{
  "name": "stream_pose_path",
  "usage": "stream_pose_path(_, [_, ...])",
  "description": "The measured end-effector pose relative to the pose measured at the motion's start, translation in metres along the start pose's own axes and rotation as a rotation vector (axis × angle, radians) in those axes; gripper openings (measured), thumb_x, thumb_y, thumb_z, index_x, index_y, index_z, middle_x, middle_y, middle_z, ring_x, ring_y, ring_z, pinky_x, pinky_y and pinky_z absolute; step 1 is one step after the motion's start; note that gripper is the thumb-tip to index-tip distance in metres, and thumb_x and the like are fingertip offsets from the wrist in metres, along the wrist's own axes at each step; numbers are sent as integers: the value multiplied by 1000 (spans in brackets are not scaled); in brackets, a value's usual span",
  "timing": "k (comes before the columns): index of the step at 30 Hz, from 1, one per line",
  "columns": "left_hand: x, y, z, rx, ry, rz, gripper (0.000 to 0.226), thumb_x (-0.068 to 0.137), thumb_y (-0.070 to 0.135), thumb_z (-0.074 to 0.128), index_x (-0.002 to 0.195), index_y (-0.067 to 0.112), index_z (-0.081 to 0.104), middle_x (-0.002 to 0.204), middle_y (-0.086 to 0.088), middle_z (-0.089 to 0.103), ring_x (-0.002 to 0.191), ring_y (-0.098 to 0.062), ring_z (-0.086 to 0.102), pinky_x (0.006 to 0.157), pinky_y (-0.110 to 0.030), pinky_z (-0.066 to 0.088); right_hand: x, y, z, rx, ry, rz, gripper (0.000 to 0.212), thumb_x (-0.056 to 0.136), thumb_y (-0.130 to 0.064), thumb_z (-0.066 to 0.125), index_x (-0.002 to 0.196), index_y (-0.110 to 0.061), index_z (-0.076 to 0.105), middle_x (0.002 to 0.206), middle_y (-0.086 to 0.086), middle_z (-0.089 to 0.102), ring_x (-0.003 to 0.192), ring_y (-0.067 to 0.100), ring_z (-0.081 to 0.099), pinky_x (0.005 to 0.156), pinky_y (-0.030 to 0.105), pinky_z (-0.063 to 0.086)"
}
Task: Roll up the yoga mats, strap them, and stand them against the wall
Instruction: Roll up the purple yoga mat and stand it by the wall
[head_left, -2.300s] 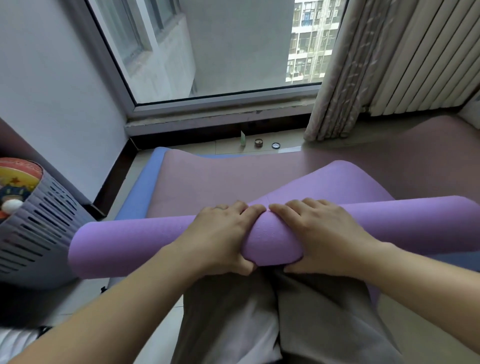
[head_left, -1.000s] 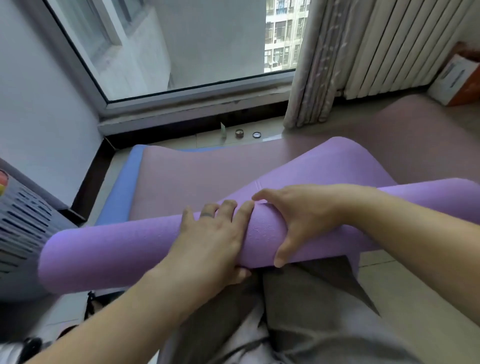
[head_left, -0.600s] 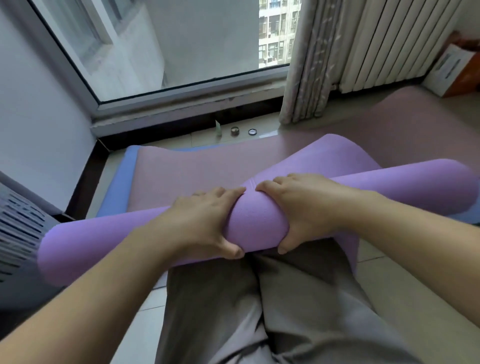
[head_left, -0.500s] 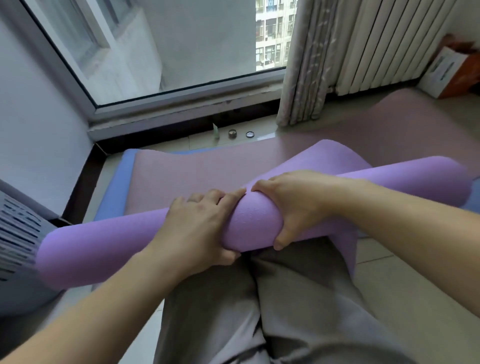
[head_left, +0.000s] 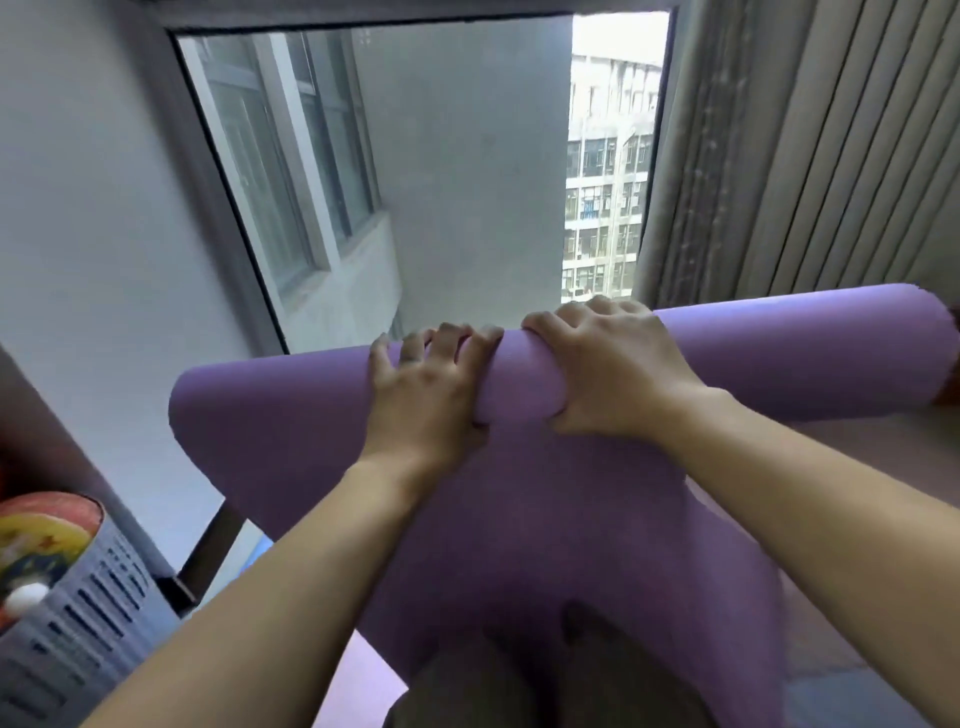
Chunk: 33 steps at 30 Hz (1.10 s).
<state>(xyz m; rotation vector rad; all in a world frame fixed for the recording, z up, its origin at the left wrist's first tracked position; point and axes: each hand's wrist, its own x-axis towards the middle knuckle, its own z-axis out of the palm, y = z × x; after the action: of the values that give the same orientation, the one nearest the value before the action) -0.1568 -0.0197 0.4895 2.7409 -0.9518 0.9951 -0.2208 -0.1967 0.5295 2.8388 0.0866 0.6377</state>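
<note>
Purple yoga mat (head_left: 779, 364) sits at the centre of the frame as a fat roll held crosswise at chest height, in front of the window (head_left: 441, 182). A broad loose sheet of it hangs from the roll to the person's grey trousers (head_left: 519, 691). The left hand (head_left: 426, 400) and the right hand (head_left: 613, 374) lie side by side on the middle of the roll. Each has its fingers curled over the top and its thumb tucked beneath, so both clasp it firmly.

By my reading the rolling step is unfinished, since that hanging sheet has yet to be wound in. The next move calls for turning the roll down onto the slack, tightly and with the ends level. Strapping would follow (no strap shows anywhere).

Little floor is visible. At the right edge lies a dusty-pink surface (head_left: 883, 467), probably a second mat. A pale wall (head_left: 93, 234) fills the upper left and a pleated beige curtain (head_left: 805, 156) the upper right. A grey slotted basket (head_left: 88, 623) of bright toys stands at the lower left.
</note>
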Motion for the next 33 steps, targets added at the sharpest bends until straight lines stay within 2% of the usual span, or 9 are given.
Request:
stream_pose_path(4, [52, -12, -20, 9, 148, -4, 87, 52, 31, 79, 127, 33, 35, 123, -2, 55, 108, -35, 54, 94, -58, 34, 40, 18, -29, -74, 165, 18, 79, 58, -54, 72, 128, -26, 49, 115, 3, 62, 102, 31, 57, 85, 40, 41])
stream_pose_path(9, [108, -23, -68, 60, 369, 24, 81, 55, 26, 76, 131, 25, 46, 124, -9, 54, 108, -39, 53, 94, -63, 33, 77, 40, -73, -119, 471, 50, 78, 51, -42, 79, 122, -19, 57, 109, 10, 65, 96, 36, 60, 84, 45, 43])
stream_pose_path(13, [101, -19, -76, 104, 385, 52, 81, 57, 26, 75, 132, 23, 46, 126, -9, 53, 112, -40, 51, 96, -65, 31, 65, 40, -75, -70, 498, 39, 82, 49, -42, 79, 125, -18, 55, 113, 11, 63, 99, 37, 59, 86, 45, 42])
stream_pose_path(16, [48, -3, -46, 43, 280, 52, 88, 47, 30, 80, 129, 24, 48, 121, -7, 57, 106, -37, 55, 95, -62, 35, 25, 24, -41, -33, 346, 5, 82, 47, -49, 77, 122, -22, 57, 108, 6, 65, 94, 34, 61, 82, 44, 45])
stream_pose_path(19, [-23, 17, -16, -32, 25, 54, 95, 43, 41, 81, 129, 27, 43, 118, -4, 58, 99, -34, 58, 89, -52, 41, -31, 1, 1, 44, 56, -21, 83, 45, -60, 68, 121, -28, 55, 104, -2, 66, 91, 30, 62, 78, 41, 47])
stream_pose_path(22, [-84, 41, -10, -71, -391, 71, 92, 62, 48, 72, 139, 33, 23, 137, 1, 41, 116, -31, 46, 94, -44, 33, -87, -22, 28, 134, -308, -44, 88, 44, -66, 60, 125, -33, 49, 107, -7, 64, 96, 24, 60, 80, 38, 48])
stream_pose_path(25, [-129, 57, -8, -99, -600, 122, 88, 73, 45, 63, 143, 34, 11, 144, 1, 28, 124, -28, 37, 100, -42, 29, -127, -37, 38, 199, -594, -102, 93, 53, -68, 59, 137, -38, 33, 122, -14, 54, 111, 17, 52, 92, 35, 41])
stream_pose_path(29, [-154, 61, -5, -127, -697, 141, 89, 70, 42, 64, 141, 34, 12, 140, 2, 29, 120, -28, 39, 97, -41, 30, -151, -51, 48, 265, -669, -137, 93, 58, -70, 61, 138, -39, 25, 124, -16, 49, 112, 13, 47, 95, 32, 39])
stream_pose_path(33, [-151, 62, -9, -106, -753, 203, 91, 68, 45, 67, 141, 32, 14, 135, 1, 33, 115, -28, 42, 93, -41, 32, -153, -49, 47, 313, -712, -127, 94, 55, -70, 66, 135, -41, 26, 118, -17, 51, 108, 12, 49, 89, 30, 42])
